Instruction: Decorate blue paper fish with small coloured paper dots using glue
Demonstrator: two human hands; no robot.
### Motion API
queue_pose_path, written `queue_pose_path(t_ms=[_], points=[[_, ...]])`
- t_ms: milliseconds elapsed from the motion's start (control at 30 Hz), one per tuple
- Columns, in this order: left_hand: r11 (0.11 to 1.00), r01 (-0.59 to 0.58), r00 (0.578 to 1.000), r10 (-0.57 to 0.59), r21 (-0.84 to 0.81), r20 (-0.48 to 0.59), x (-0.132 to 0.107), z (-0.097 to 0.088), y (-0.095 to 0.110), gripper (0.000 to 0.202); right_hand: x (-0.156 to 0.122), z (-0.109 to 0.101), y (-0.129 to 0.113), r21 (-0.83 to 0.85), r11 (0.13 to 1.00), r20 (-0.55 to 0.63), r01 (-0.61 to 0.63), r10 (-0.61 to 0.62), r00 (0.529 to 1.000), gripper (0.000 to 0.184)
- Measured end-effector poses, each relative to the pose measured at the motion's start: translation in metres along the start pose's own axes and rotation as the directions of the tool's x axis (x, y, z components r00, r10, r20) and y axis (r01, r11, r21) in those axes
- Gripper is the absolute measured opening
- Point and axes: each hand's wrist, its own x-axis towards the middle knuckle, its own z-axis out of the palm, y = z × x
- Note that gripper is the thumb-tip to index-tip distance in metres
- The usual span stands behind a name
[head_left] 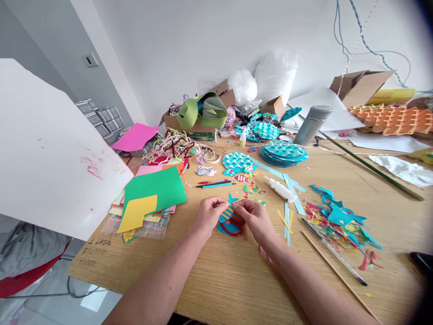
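Observation:
A blue paper fish (227, 214) with yellow stripes is between my hands, its tail pointing away from me. My left hand (212, 211) pinches its left side between thumb and fingers. At the right side, my right hand (253, 215) has its fingertips pressed together on the striped part; whether a small strip is in them is hidden. Just under the fish lie red-handled scissors (241, 232) and a piece of blue paper (226, 229). Beyond my hands are small paper scraps (253, 188), a red striped paper fish (241, 178) and a woven blue paper fish (237, 162).
Coloured paper sheets (162, 189) are piled at left. A white glue bottle (281, 189), blue strips (287, 223), paper offcuts (345, 216) and a thin wooden stick (333, 266) lie at right. Farther back stand a stack of blue discs (284, 153) and a grey flask (313, 125).

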Motion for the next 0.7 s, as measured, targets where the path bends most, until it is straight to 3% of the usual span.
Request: queue_pose_path(t_ms=[700], points=[[0.999,0.038,0.999,-0.037,-0.035,0.032,-0.0009,0.0,0.0023,0.011,-0.0034,0.0019,-0.0084,-0.057,0.998,-0.045,-0.004,0.001,0.999,0.037]])
